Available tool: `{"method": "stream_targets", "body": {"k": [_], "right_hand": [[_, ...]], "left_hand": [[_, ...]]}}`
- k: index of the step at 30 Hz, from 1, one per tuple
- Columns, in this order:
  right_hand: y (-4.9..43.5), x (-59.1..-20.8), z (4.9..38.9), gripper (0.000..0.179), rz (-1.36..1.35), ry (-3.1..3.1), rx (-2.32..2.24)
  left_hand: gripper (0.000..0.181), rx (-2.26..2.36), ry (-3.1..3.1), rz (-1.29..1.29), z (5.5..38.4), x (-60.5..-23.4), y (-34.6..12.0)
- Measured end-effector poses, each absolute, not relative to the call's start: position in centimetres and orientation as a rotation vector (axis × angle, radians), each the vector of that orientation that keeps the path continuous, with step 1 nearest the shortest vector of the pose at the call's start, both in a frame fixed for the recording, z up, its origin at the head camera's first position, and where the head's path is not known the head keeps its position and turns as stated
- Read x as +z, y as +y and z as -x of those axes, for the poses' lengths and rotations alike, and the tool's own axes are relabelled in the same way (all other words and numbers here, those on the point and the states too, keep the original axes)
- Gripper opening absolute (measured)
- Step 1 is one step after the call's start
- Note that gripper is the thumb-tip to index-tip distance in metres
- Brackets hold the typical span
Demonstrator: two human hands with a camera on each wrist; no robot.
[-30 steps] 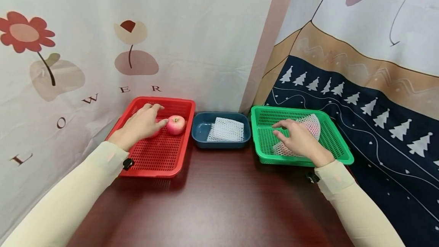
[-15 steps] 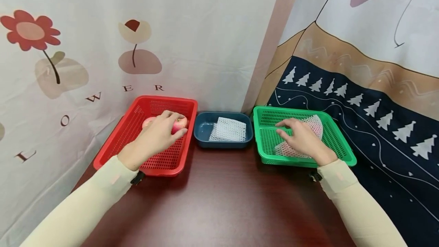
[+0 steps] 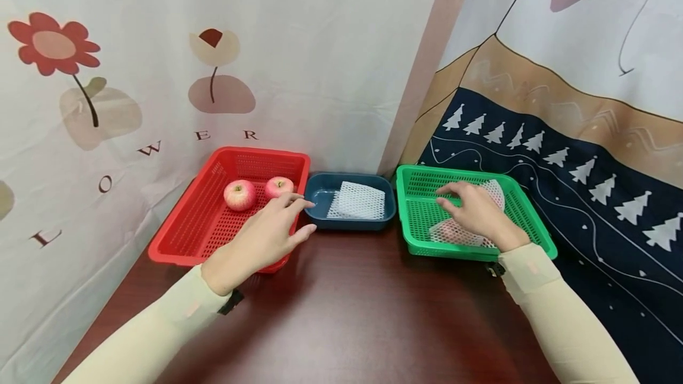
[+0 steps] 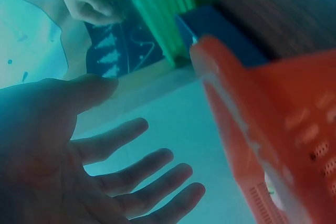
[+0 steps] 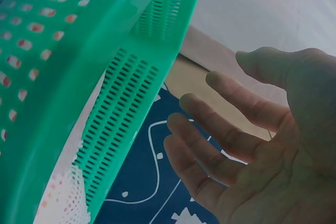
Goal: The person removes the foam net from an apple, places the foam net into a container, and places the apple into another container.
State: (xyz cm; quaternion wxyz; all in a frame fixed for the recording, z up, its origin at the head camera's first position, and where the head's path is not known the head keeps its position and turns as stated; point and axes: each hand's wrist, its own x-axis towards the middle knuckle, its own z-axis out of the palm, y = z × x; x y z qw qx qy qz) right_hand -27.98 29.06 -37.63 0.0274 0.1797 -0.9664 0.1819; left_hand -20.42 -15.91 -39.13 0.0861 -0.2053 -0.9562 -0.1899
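My left hand [image 3: 264,236] hovers over the right front part of the red basket [image 3: 184,242], fingers spread and nothing in it; the left wrist view shows its bare palm. Two red apples [image 3: 240,195] lie toward the back of that basket, the right one partly behind my fingertips. Over the green basket [image 3: 418,245] hangs my right hand [image 3: 477,212], its fingers loosely bent and holding nothing. Below and behind it in the green basket are pinkish-white foam nets [image 3: 453,233], partly hidden by the hand; the nearer one shows a reddish round shape inside.
Between the baskets stands a small dark blue tray [image 3: 317,209] with white foam nets [image 3: 363,200] in it. All three containers are lined up along the back of a dark brown table [image 3: 363,313]. A printed curtain [image 3: 331,64] hangs right behind them.
My left hand has moved right and toward me, from above the apples to the basket's right side, uncovering both apples. The right hand has stayed nearly in place over the green basket.
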Motion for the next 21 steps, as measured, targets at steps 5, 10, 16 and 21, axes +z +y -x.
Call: {"method": "stream_targets", "body": {"k": [5, 10, 16, 21], "right_hand": [[29.5, -37.6, 28.3, 0.037, -0.545, -3.006, 0.563], [29.9, -37.7, 28.7, 0.037, -0.535, -3.018, 0.559], [30.0, -37.7, 29.1, 0.038, -0.544, -3.038, 0.57], [30.0, -37.6, 29.3, 0.039, -0.549, -3.062, 0.565]], "left_hand": [[0.051, -0.555, -2.856, 0.638, 19.8, -39.7, -15.0], [0.051, -0.544, -2.849, 0.666, 19.6, -40.2, -14.2], [0.054, -0.527, -2.838, 0.7, 19.2, -40.9, -13.3], [0.054, -0.513, -2.797, 0.75, 18.9, -41.5, -12.5]]}}
